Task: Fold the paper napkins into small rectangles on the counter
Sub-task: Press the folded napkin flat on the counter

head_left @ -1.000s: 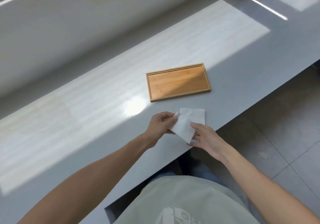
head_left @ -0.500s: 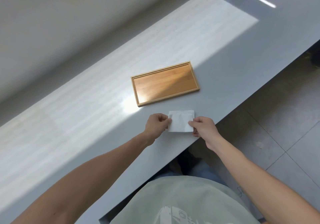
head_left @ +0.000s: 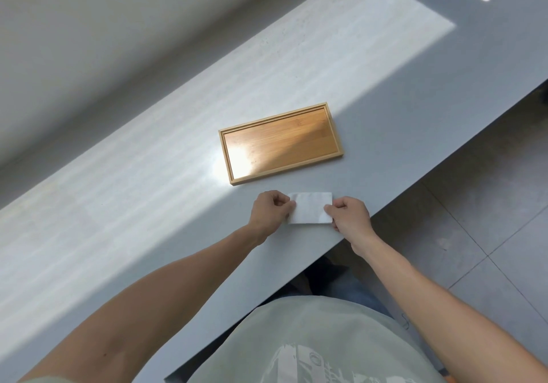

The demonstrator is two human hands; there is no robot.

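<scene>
A white paper napkin [head_left: 310, 211], folded into a small rectangle, lies flat on the grey counter [head_left: 154, 205] near its front edge. My left hand [head_left: 269, 215] pinches the napkin's left edge with curled fingers. My right hand [head_left: 350, 216] pinches its right edge the same way. Both hands rest low on the counter, one at each short side of the napkin.
A shallow wooden tray [head_left: 280, 142] with nothing in it sits just beyond the napkin. The counter's front edge runs diagonally close to my right hand, with tiled floor [head_left: 489, 219] below. A bright patch of sunlight crosses the counter.
One second ago the napkin was held up at an angle, larger and loosely folded. Now it lies flat as a smaller rectangle, with both hands at its ends.
</scene>
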